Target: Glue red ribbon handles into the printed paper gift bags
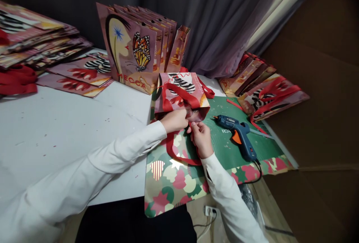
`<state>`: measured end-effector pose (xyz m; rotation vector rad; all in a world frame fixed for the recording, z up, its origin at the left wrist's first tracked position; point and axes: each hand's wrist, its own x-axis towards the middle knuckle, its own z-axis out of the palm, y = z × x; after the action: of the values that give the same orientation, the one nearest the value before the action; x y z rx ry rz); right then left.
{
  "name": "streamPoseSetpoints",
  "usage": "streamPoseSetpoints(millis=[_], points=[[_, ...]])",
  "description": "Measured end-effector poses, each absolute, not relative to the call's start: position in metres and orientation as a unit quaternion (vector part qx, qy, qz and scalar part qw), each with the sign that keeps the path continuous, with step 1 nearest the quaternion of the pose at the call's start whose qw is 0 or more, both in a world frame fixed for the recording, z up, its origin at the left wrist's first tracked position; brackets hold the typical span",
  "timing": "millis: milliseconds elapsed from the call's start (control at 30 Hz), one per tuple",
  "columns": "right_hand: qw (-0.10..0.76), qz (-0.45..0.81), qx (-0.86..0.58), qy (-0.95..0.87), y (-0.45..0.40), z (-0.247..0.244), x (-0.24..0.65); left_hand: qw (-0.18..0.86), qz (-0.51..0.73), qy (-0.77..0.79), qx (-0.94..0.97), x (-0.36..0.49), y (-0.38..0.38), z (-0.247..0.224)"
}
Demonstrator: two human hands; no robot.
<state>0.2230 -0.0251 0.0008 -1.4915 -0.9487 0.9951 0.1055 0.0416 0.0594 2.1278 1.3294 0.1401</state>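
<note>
A patterned paper bag (202, 99) lies on its side with its mouth facing me and a red ribbon handle (179, 92) across its upper face. My left hand (176, 120) is closed at the mouth, its fingertips partly hidden inside against the bag. Just below the mouth, my right hand (202, 137) pinches a red ribbon (179, 158), whose loop hangs down over the mat. Both hands nearly touch. To the right of them a blue glue gun (238, 132) with an orange trigger rests on its side, nozzle toward the bag.
A green mat with a patterned border (171, 190) lies on the white table (117, 123). Standing bags (131, 48) line the back; more bags (272, 93) stand at right by a cardboard wall (322, 123). Flat bags (36, 37) and red ribbon (18, 80) are piled left.
</note>
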Motion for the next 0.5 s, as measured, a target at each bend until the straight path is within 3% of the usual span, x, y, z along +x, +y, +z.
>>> streamPoseSetpoints(millis=[500], points=[[0.573, 0.441, -0.569, -0.393, -0.0258, 0.0014, 0.2218, 0.319, 0.054, 0.497, 0.806, 0.104, 0.039, 0.0663]])
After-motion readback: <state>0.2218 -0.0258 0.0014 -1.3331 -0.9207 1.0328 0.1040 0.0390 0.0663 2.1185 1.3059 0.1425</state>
